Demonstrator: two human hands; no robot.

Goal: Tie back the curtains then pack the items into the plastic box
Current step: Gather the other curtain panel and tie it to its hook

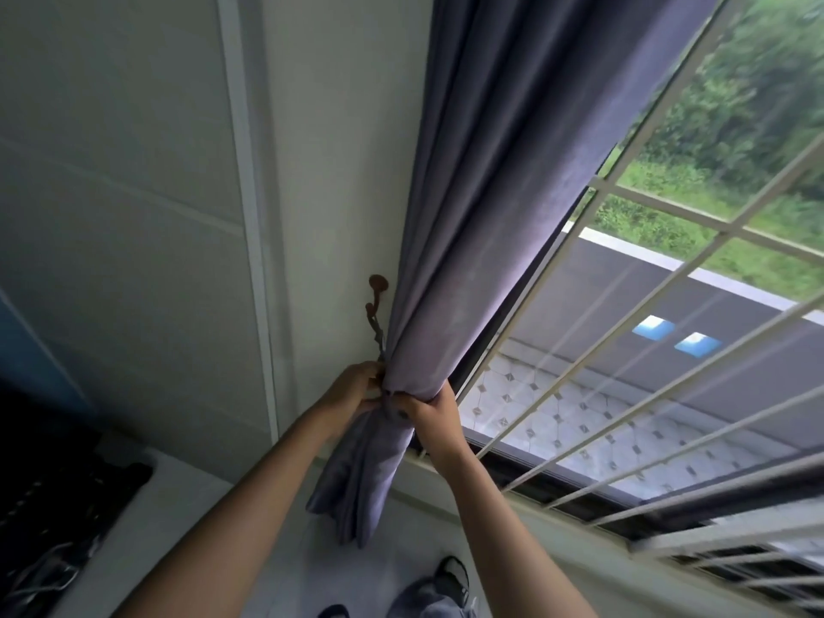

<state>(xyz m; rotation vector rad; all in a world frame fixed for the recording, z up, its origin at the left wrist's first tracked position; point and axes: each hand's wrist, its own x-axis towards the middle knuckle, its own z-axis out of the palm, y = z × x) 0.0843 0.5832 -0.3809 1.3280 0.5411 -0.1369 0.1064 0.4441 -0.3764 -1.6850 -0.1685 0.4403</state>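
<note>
At the window, I gather the purple curtain (481,243) into a tight bunch against the white wall (339,171); both my hands meet at its narrowest point, low on the fabric, just beside the window's edge. My left hand (354,388) sits on the wall side of the bunch, fingers curled in toward the cloth and pinching something small there, though I cannot tell exactly what lies under the fingertips; my right hand (430,417) wraps the window side of the bunch, fingers curled round the fabric and thumb pressed to its front. A thin cord (378,336) runs from my left hand up the wall to a brown hook (376,289) fixed just beside the curtain's edge; whether the cord circles the curtain is hidden by my hands. Below my grip the loose tail of the curtain (356,483) hangs in folds, its hem above the pale floor (276,519). To the right, the white window grille (669,341) crosses the glass in slanted bars; beyond it lie a patterned ledge (602,434), a grey roof (646,296) with two bright skylights (675,334), and green trees (758,104). At the lower left, a dark heap of cables (49,528) rests on a white surface; my shoe (452,573) shows at the bottom edge; the plastic box is not in view.
</note>
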